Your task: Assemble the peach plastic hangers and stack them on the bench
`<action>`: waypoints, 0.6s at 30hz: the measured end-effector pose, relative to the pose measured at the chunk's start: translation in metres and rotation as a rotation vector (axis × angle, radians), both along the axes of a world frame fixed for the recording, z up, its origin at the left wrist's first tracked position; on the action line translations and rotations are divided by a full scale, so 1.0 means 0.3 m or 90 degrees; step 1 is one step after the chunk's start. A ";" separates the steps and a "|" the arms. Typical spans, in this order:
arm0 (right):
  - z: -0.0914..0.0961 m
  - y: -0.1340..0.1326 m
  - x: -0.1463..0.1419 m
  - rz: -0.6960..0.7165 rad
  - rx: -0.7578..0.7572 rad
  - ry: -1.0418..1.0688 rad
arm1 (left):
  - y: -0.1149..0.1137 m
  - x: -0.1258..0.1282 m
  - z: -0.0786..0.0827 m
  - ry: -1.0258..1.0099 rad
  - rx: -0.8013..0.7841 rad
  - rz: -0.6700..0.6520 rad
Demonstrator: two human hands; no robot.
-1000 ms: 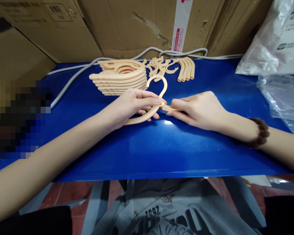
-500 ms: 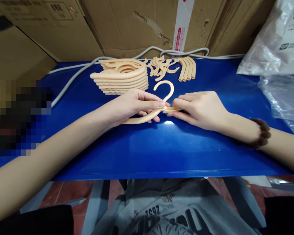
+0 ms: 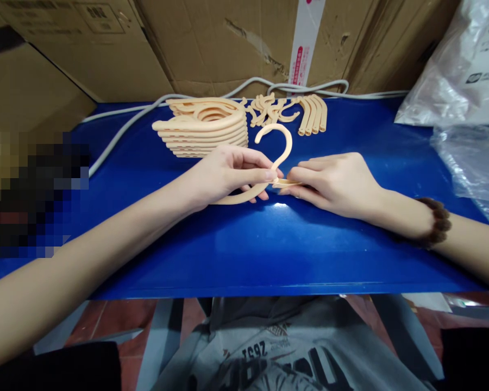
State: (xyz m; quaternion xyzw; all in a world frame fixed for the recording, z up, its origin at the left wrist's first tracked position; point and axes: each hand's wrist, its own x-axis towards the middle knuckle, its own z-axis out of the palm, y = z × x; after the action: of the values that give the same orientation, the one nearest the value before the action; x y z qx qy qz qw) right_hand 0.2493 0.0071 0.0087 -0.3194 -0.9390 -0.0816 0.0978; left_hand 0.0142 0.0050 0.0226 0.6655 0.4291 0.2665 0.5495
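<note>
My left hand (image 3: 224,176) is closed on the left arm of a peach plastic hanger (image 3: 283,144), thumb and fingers pinching it near its centre joint. The hook of that hanger curves up between my two hands. My right hand (image 3: 334,182) is closed on the hanger's right arm piece, pinching it at the same joint, and most of that piece is hidden under the palm. Both hands rest low over the blue table (image 3: 269,244).
A stack of finished peach hangers (image 3: 204,130) lies behind my left hand. Loose hook pieces (image 3: 271,111) and curved arm pieces (image 3: 313,114) lie at the back. A grey cable (image 3: 122,130) runs along the rear. Cardboard boxes (image 3: 228,43) stand behind, plastic bags (image 3: 464,108) at right.
The hanger's hook has swung to the right and tilted over. Both hands stayed at the joint, shifting slightly right.
</note>
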 end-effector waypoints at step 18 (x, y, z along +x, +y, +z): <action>0.000 -0.002 0.002 -0.029 -0.021 -0.003 | -0.013 0.013 -0.007 -0.022 0.074 0.008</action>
State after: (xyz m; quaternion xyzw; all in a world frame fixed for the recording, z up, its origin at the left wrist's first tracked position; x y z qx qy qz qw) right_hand 0.2498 0.0067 0.0087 -0.3417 -0.9331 -0.0690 0.0882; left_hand 0.0181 0.0012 0.0204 0.6889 0.4073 0.3057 0.5159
